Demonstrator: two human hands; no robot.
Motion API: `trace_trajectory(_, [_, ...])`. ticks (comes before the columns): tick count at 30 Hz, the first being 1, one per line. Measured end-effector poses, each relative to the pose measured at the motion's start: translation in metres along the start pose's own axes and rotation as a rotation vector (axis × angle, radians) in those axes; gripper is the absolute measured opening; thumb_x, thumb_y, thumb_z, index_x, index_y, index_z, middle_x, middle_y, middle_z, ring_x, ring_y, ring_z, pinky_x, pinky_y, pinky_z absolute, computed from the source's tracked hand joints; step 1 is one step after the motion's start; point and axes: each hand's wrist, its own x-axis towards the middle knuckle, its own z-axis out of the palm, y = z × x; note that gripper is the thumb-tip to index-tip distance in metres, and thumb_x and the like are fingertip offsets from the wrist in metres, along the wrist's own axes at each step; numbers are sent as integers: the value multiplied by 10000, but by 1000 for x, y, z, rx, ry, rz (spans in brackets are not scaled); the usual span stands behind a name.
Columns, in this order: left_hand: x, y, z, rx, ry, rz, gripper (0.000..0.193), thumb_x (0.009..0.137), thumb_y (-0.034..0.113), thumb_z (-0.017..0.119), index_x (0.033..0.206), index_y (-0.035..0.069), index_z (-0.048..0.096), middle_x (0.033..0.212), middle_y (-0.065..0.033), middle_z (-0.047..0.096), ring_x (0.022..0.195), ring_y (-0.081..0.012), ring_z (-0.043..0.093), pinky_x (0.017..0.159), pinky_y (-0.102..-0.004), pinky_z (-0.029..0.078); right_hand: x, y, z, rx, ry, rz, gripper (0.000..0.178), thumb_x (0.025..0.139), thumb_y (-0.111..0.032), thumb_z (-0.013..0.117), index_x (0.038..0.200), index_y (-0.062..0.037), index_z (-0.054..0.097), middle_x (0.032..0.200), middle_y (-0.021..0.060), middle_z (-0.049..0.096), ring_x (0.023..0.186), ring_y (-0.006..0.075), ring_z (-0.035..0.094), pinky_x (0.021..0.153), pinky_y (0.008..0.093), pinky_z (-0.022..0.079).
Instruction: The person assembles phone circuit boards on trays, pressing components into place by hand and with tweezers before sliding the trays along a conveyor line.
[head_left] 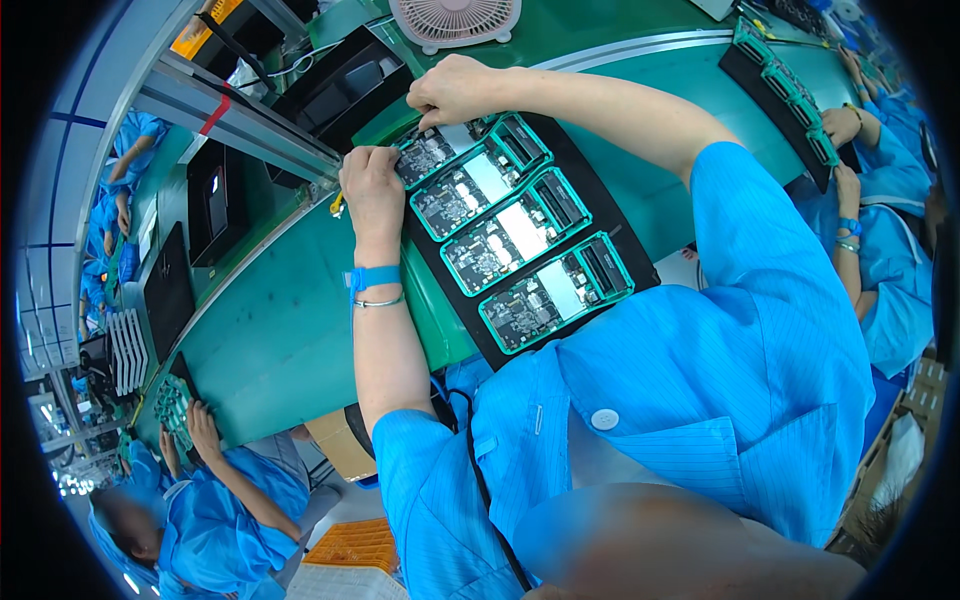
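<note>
A black tray (470, 318) lies on the bench before me, bearing several opened phone bodies in green frames, such as the nearest green-framed phone (555, 293). Circuit boards and silvery plates show inside them. My left hand (372, 195), with a blue wrist strap, has its fingers closed against the left end of the farthest green-framed phone (426, 158). Over that phone's far edge is my right hand (455, 90), its fingers curled into a pinch. Whatever lies between those fingertips is too small or hidden to make out.
A metal post (240, 130) stands just left of my hands. Beyond them are a pale fan (455, 20) and a black open box (345, 85). Co-workers in blue sit at left and right; another black tray of green frames (785, 100) is at the right.
</note>
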Motion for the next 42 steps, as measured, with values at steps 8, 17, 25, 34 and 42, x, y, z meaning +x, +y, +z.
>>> trace_trajectory(8, [0,0,1,-6,-1,-19,69,851,14,688,899,62,703,875,-91,627,873,-290,622,790,-403,481,-1,-1,1,-44,36,-26,318,839,-369,758,817,-83,620,776,70,657,757,297,677,642,441,501])
trace_trajectory(17, [-1,1,0,-1,-30,-37,99,831,5,676,889,81,701,894,-80,622,875,-290,617,773,-403,460,-1,1,2,-44,26,-88,258,846,-328,747,850,-101,626,830,51,635,744,295,672,641,437,506])
trace_trajectory(25, [-2,-1,0,-11,-51,-61,85,858,35,690,915,96,701,910,-78,616,850,-295,603,769,-407,456,0,1,-2,-77,72,-172,241,831,-308,748,828,-101,625,807,43,603,734,288,665,630,429,507])
trace_trajectory(34, [-1,-3,2,-27,-58,-33,88,861,34,685,919,98,697,912,-77,611,842,-309,589,767,-404,460,1,7,2,-33,129,-218,292,799,-271,767,740,-95,541,752,32,558,686,281,636,602,422,484])
trace_trajectory(42, [3,-8,0,8,-126,9,70,837,25,684,877,82,695,881,-81,590,820,-311,577,740,-412,453,2,1,-2,-82,53,-163,269,807,-327,763,775,-118,596,845,2,644,783,280,676,635,437,506])
